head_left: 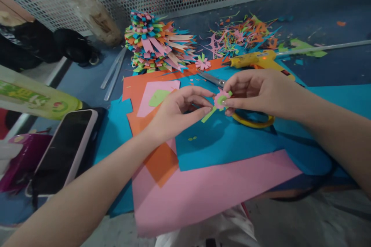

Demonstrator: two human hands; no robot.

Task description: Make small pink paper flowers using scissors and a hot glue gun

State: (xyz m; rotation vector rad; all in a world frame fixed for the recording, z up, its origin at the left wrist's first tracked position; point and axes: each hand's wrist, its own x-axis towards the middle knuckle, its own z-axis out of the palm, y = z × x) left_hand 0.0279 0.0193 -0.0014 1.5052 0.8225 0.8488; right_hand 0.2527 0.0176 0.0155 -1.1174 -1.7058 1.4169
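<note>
A small pink paper flower (pixel 220 99) with a green centre and green strips is held up over the blue paper (pixel 214 146). My right hand (pixel 255 90) pinches its right side between thumb and fingers. My left hand (pixel 185 110) is at its left edge, thumb and fingertips close together by the green strip. Scissors with yellow handles (pixel 253 124) lie partly under my right hand, their blades pointing up and left. Just behind my right hand rests a yellow glue gun (pixel 253 60) with an orange light showing.
A fringed multicoloured paper piece (pixel 159 44), a pink paper flower (pixel 202 62) and a heap of paper shreds (pixel 243 36) lie at the back. On the left are a phone (pixel 62 152), a bottle (pixel 37 94) and a jar (pixel 97 19). Pink paper (pixel 203 193) overhangs the front edge.
</note>
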